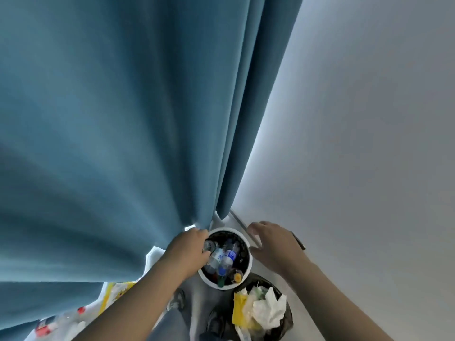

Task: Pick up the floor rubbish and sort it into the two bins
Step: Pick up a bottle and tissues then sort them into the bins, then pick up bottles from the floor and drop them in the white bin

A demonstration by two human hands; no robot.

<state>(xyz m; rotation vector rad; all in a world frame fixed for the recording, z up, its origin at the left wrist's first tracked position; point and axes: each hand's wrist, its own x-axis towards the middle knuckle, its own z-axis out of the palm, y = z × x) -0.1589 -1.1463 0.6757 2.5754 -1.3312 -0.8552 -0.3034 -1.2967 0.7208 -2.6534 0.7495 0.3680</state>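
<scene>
Just now a clear bottle (pixel 209 246) is gripped in the left hand (pixel 189 252), fingers curled round its body, at the left rim of the white bin (pixel 250 264) in the lower centre of the frame. That bin is seen to be filled with bottles. The right hand (pixel 270 244) is held open, fingers spread, holding nothing, just right of the bin.

The bottle is judged to be empty: light, thin-walled, easily dented and smooth enough to slip, so it is best held round the middle or by the stiffer neck.

Paper and yellow wrappers are heaped in the black bin (pixel 288 313) at lower right. More rubbish (pixel 73 318) is seen blurred at lower left.
</scene>
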